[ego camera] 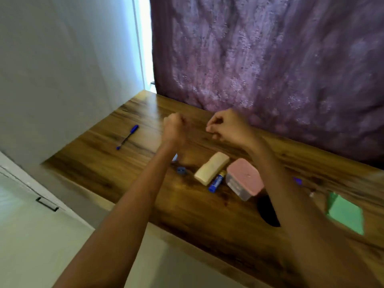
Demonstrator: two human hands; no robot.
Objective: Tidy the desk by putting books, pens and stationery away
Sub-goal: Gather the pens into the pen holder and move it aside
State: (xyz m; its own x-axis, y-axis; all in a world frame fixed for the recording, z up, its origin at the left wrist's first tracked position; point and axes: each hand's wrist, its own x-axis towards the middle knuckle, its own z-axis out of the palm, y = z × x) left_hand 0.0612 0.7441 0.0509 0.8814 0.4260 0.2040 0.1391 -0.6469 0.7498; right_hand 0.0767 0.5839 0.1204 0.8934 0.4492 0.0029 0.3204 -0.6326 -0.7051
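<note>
A wooden desk (128, 163) carries scattered stationery. A blue pen (127, 137) lies alone at the far left. Mid-desk sit a cream eraser block (212, 168), a blue glue stick (216, 181) and a clear box with a pink lid (244, 179). A small blue object (181, 170) lies partly behind my left forearm. A green notepad (346, 214) rests at the right. My left hand (173, 126) is a closed fist above the desk. My right hand (226, 125) hovers beside it, fingers curled; nothing visible in either.
A purple patterned curtain (270, 59) hangs right behind the desk. A white wall (62, 69) stands at the left, with a white cabinet and its dark handle (47, 204) below. A dark round hole (268, 210) opens in the desktop near my right forearm. Another blue item (297, 180) peeks out beyond that arm.
</note>
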